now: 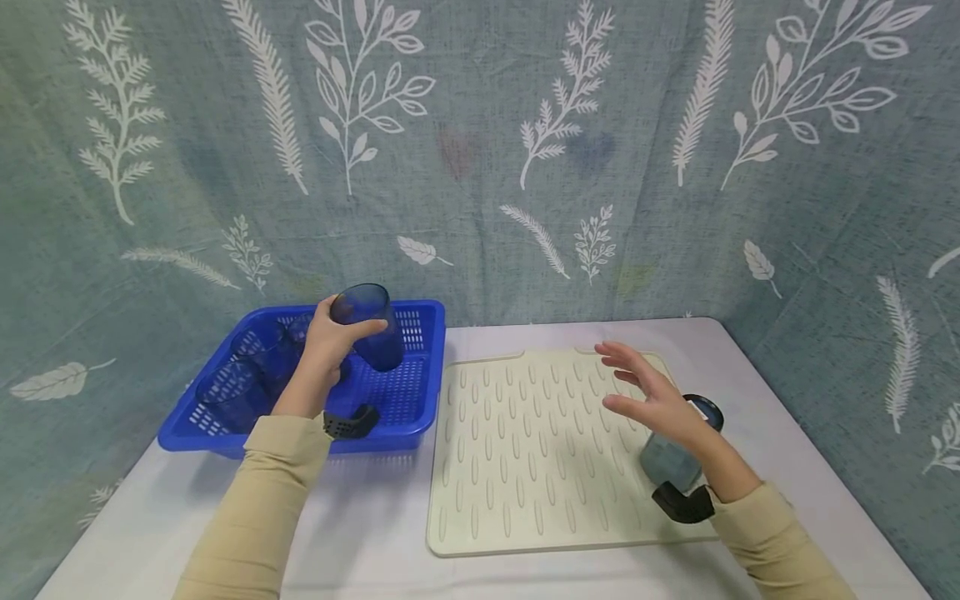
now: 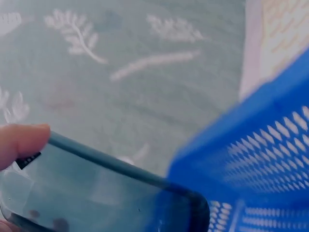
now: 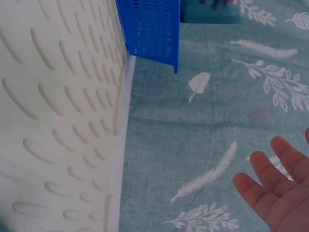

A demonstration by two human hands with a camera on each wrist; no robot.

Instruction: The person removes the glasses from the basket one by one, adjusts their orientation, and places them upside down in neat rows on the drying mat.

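Observation:
My left hand (image 1: 330, 340) grips a blue-tinted drinking glass (image 1: 381, 340), tilted over the right part of a blue plastic basket (image 1: 438, 350). In the left wrist view the thumb lies at the rim of that glass (image 2: 111, 188), with the basket wall (image 2: 270, 140) beside it. More tinted glasses (image 1: 232, 396) stand in the left half of the basket. Above the cream ridged drying mat (image 1: 517, 442) hovers my right hand (image 1: 656, 400), fingers spread and holding nothing. Another tinted glass (image 1: 671, 458) is on the mat's right side, partly hidden behind the right wrist.
A white-covered table (image 1: 795, 475) carries the basket and the mat side by side. Close behind them hangs a green-grey curtain (image 1: 480, 167) with white leaf prints, which also closes in both sides. Dark wrist cameras (image 1: 352, 422) are strapped under both wrists.

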